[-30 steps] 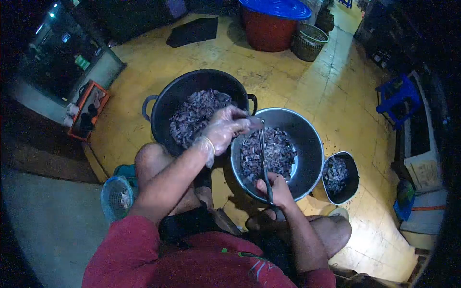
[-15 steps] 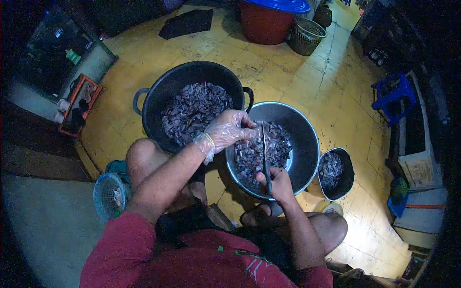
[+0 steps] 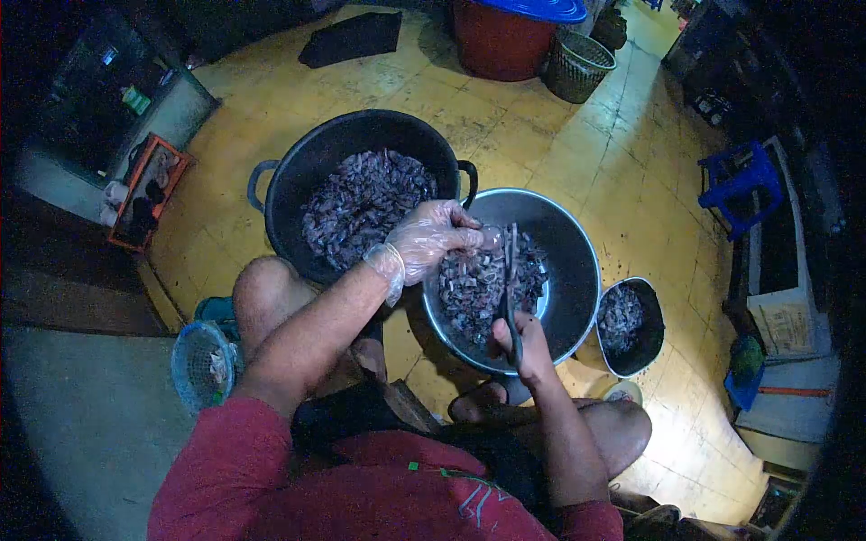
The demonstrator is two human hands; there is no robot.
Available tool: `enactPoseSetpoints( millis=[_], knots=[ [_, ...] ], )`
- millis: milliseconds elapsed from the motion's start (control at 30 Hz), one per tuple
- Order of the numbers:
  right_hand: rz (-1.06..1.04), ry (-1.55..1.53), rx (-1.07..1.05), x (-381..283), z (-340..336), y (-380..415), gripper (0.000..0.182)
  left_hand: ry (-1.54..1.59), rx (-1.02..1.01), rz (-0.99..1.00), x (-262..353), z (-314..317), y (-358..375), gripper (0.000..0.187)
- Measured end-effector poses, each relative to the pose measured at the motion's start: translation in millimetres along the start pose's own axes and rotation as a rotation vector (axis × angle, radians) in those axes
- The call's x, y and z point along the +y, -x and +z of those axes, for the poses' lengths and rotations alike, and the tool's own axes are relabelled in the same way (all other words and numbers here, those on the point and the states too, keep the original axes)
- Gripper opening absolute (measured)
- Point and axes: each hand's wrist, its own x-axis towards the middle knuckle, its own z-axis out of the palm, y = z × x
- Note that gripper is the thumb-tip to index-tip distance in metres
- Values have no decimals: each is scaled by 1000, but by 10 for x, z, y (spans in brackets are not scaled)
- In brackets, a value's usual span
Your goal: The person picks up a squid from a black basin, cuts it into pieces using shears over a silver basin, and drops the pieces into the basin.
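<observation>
Gripping the scissors (image 3: 509,302) by their handles, the right hand (image 3: 523,344) is closed over the metal pot (image 3: 575,261), blades pointing away from the body. Just left of those blades, the left hand (image 3: 431,242), in a clear plastic glove, pinches a small dark piece (image 3: 490,237) between thumb and fingers. Below both grips, chopped pieces (image 3: 474,302) lie in the pot. Beyond the gloved grip and to its left stands a black tub (image 3: 379,131) of similar bits; right of the scissor grip, a smaller container (image 3: 651,335) holds more.
</observation>
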Motion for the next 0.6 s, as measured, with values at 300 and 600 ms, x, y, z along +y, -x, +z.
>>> enactPoseSetpoints(
  millis=[300,600],
  knots=[
    [28,148,-10,212,31,-49,54,-8,-20,-61,-8,65,29,19],
    [-11,37,-47,148,63,-25,44,-225,-177,-67,-55,21,34,11]
  ],
)
